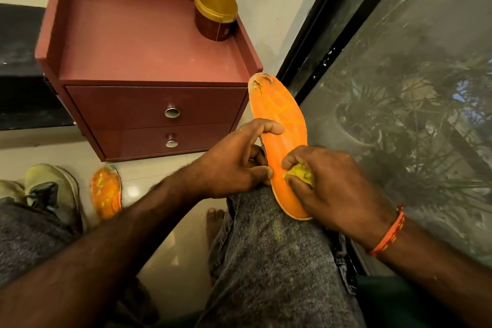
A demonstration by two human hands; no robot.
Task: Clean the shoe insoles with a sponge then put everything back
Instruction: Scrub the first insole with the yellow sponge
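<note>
1. From the head view, we are looking at a gold-lidded jar [215, 12] standing upright at the far right corner of a maroon cabinet [149, 42]; its lid is on, so we cannot tell what it holds.
2. The cabinet's top is forming a shallow tray with raised edges, and only the jar is sitting in it. Its two drawers [157, 112] are closed, each with a metal knob, so their contents are hidden.
3. We are seeing an orange insole [279, 114] lying lengthwise on the person's right knee, its worn toe end pointing far, just beside the cabinet's right corner.
4. The left hand [234, 165] is gripping the insole's left edge, thumb curled onto its top face.
5. The right hand [330, 184] is clutching a yellow sponge [299, 172] in curled fingers and pressing it on the insole's near half. An orange thread band [390, 234] is circling that wrist.
6. A second insole [106, 190] is resting on the pale tiled floor [170, 255] at near left, below the cabinet, near a pale shoe [53, 186].
7. To the right, a dark-framed window [399, 88] is showing plants through a mesh screen.
</note>
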